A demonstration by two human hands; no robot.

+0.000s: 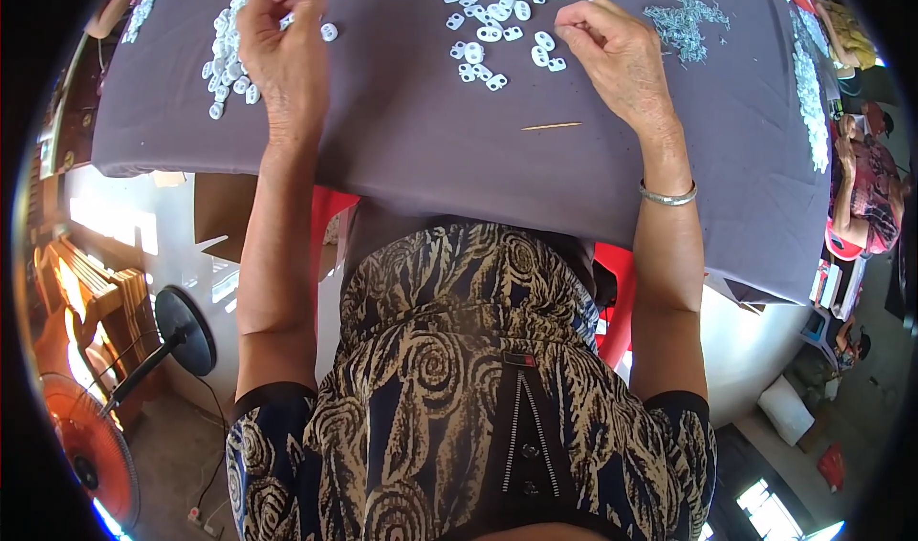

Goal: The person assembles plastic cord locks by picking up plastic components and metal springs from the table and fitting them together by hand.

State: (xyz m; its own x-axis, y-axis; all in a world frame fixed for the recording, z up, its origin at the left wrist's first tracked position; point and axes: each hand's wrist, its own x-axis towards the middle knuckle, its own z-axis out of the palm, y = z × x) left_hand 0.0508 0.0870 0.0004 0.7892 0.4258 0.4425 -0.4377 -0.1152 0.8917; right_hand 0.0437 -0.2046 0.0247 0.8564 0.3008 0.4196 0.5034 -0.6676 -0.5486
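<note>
My left hand [286, 58] hovers over the table by a heap of small white oval pieces [228, 52]. Its fingers are bent, with a gap between them and the thumb; nothing shows in it. A single white oval piece [329, 32] lies just to its right. My right hand [617, 54] has thumb and forefinger pressed together, and whatever sits in that pinch is hidden. Close to those fingertips lie loose white pieces with holes [541, 56], at the edge of a larger spread of similar pieces [502, 8]. A thin wooden stick [552, 126] rests nearer to me.
A grey-brown cloth [430, 149] covers the table. Right of my right hand is a pile of tiny silvery pins [687, 27]. More white pieces [811, 101] line the far right edge. A fan [81, 445] stands at lower left, and another person [868, 187] sits at the right.
</note>
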